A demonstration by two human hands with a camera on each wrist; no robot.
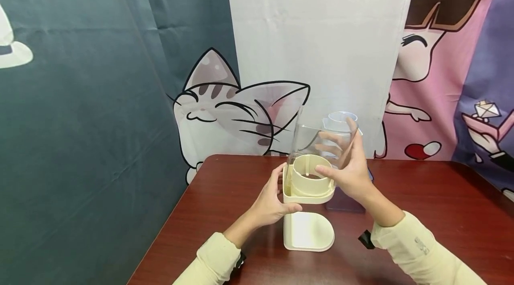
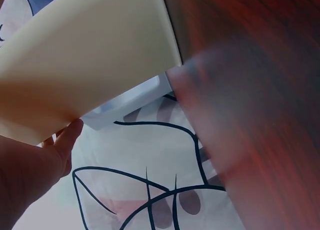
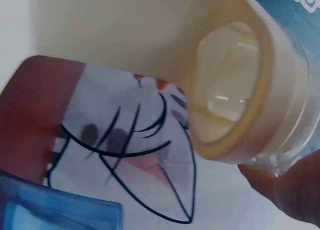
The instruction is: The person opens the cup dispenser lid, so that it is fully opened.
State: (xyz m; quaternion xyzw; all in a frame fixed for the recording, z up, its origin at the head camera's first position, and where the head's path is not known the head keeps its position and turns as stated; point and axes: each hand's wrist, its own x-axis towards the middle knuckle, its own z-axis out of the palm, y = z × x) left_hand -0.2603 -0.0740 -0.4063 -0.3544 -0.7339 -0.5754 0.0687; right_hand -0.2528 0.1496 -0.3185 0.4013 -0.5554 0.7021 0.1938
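In the head view a cream plastic stand (image 1: 308, 199) has an upper holder with a round collar and a flat rounded foot (image 1: 313, 231) below. A transparent container (image 1: 307, 135) stands upright in the holder. My left hand (image 1: 270, 200) grips the holder's left side, thumb at its front lower edge and fingers partly hidden behind. My right hand (image 1: 353, 173) holds the container from the right, its thumb by the collar and its fingers showing through the far wall. In the right wrist view the holder's ring (image 3: 267, 89) and my thumb (image 3: 300, 190) appear.
Behind the stand is a bluish see-through container (image 1: 341, 117) on a blue-purple base (image 1: 345, 200), partly hidden by my right hand. The reddish-brown table (image 1: 225, 196) ends at a printed cat curtain (image 1: 225, 124). A dark curtain (image 1: 100, 142) hangs at the left.
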